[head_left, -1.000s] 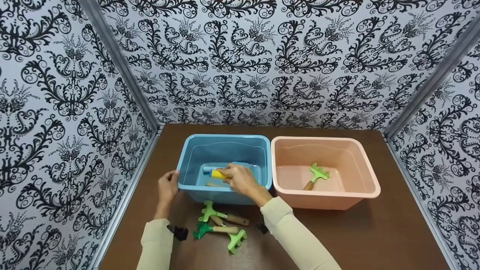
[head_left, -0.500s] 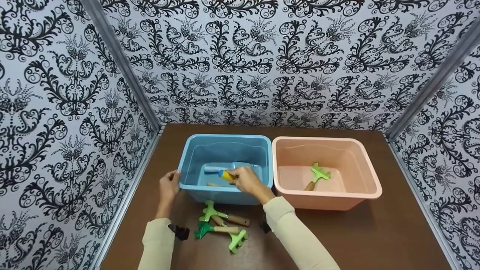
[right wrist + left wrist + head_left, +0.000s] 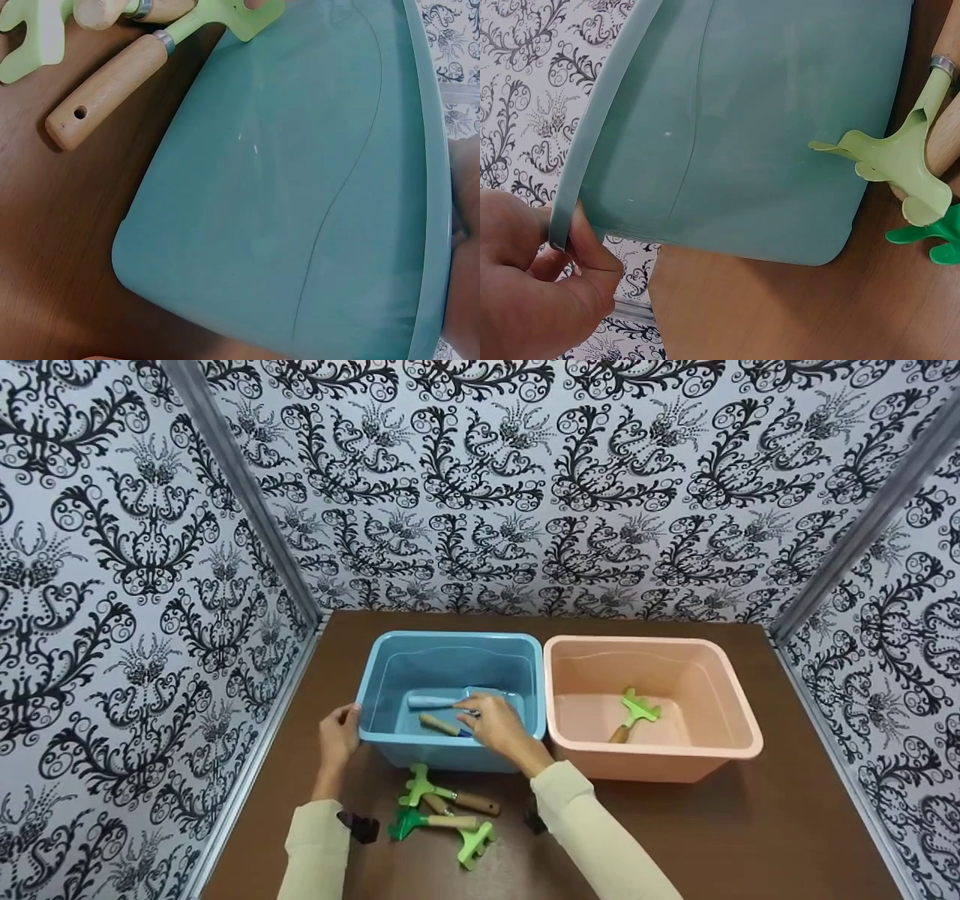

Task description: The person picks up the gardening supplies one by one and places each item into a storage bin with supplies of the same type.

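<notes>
In the head view my left hand point(image 3: 339, 733) grips the left rim of the blue tub point(image 3: 457, 634); in the left wrist view its thumb and fingers pinch that rim. My right hand point(image 3: 499, 727) reaches inside the tub, thumb and forefinger spread apart with nothing seen between them. Near its fingertips, on the tub floor, lie a tool with a wooden handle point(image 3: 439, 724) and a blue neck, and a tool with a light blue handle point(image 3: 431, 702). Their far ends are partly covered by the hand. The right wrist view shows mostly the tub's outer wall point(image 3: 285, 187).
A peach tub point(image 3: 652, 748) stands against the blue one, with a green hand rake point(image 3: 639, 706) inside. Before the blue tub, several green hand rakes with wooden handles point(image 3: 452, 821) lie heaped on the brown table point(image 3: 787, 825). Patterned walls point(image 3: 487, 510) enclose the back and sides.
The yellow handle that my right hand held is out of sight now, and its fingers have parted. That hand moved slightly right. My left hand stays on the rim.
</notes>
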